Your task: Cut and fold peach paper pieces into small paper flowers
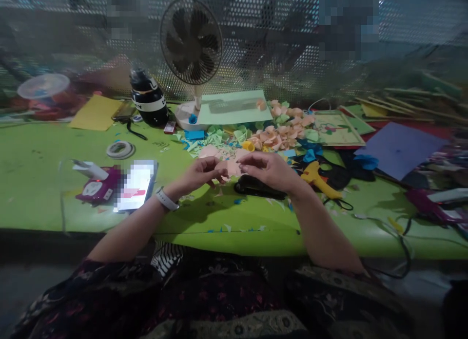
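Observation:
My left hand [199, 173] and my right hand [268, 168] meet above the green table [36, 183], both pinching a small pink paper piece [230, 167] between their fingertips. A white band sits on my left wrist [166, 199]. Just beneath the hands lies a black stapler-like tool [256, 188]. Behind them spreads a heap of folded pink, green and blue paper shapes [278, 132].
A lit phone [137, 184] and a magenta tape dispenser [97, 187] lie at the left. A white fan [192, 47], a black helmet [149, 100] and a tape roll [120, 149] stand behind. A yellow glue gun [320, 179] and blue paper sheet [400, 149] are right.

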Tool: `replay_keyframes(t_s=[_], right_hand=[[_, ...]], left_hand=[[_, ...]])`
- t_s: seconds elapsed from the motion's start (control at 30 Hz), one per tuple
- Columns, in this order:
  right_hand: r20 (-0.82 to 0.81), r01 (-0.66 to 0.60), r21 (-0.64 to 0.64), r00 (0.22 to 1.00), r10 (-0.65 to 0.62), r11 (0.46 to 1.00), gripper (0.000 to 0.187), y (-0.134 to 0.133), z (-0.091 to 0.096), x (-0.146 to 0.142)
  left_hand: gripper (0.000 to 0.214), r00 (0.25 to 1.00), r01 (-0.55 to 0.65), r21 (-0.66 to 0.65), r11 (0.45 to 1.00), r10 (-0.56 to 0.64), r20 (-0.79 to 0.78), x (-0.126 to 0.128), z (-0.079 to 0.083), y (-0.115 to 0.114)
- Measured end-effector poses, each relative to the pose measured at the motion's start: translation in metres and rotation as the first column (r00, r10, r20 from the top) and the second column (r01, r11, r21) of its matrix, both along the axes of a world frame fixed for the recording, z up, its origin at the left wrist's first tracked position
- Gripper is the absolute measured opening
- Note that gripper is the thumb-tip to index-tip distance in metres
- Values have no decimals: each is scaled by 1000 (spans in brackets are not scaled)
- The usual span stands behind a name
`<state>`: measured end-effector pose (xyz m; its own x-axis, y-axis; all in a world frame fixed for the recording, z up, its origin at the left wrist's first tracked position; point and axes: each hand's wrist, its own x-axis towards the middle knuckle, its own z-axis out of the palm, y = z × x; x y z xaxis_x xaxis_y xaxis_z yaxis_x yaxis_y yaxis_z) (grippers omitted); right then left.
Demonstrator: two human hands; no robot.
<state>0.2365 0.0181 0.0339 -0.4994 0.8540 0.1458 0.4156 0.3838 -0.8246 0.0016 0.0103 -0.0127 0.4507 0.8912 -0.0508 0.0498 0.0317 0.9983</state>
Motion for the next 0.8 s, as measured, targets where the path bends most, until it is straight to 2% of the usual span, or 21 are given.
replay_keyframes(t_s=[0.17, 0.43, 0.8], right_hand=[[-92, -13, -101, 996, 4, 995, 26, 0, -6, -7], [-102, -76, -172, 993, 59, 982, 28, 1, -7, -6], [-95, -116, -206, 991, 99, 972, 27, -3, -3, -9]], left_hand=[[27, 999, 9, 57, 998, -11, 32, 0, -3, 0], [30, 999, 27, 68, 997, -28, 22, 1, 4, -2], [32, 999, 37, 78, 996, -37, -10, -1, -1, -1]])
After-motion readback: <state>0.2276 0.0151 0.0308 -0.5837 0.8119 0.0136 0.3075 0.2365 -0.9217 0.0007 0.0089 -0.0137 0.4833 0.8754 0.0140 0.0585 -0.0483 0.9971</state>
